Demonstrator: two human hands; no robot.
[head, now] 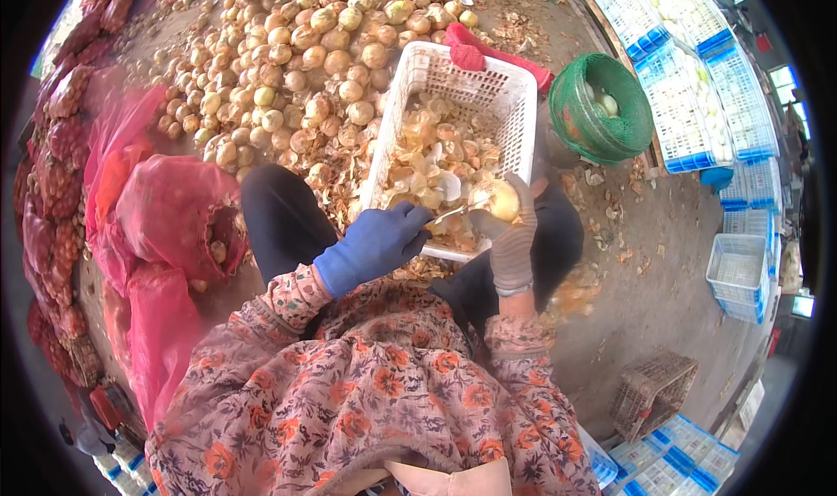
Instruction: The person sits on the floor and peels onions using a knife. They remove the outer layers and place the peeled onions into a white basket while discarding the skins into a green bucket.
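Note:
My left hand [376, 242], in a blue glove, grips a small knife [451, 214] whose thin blade reaches to the right. The blade's tip is at an onion [503, 200] with pale yellow skin. My right hand [510, 234], in a greyish glove, holds that onion from the right side. Both hands are over the near end of a white plastic crate [528, 126] standing between my knees. Loose onion skins [435, 149] fill its bottom. The knife's handle is hidden inside my left fist.
Beyond the crate spreads a large heap of onions [307, 58]. Pink mesh sacks [176, 208] stand on the left. On the right are a green mesh-covered bucket [598, 120] with pale onions, stacked white-and-blue crates [680, 97] and a brown crate [654, 391]. A red cloth [467, 48] hangs over the crate's rim.

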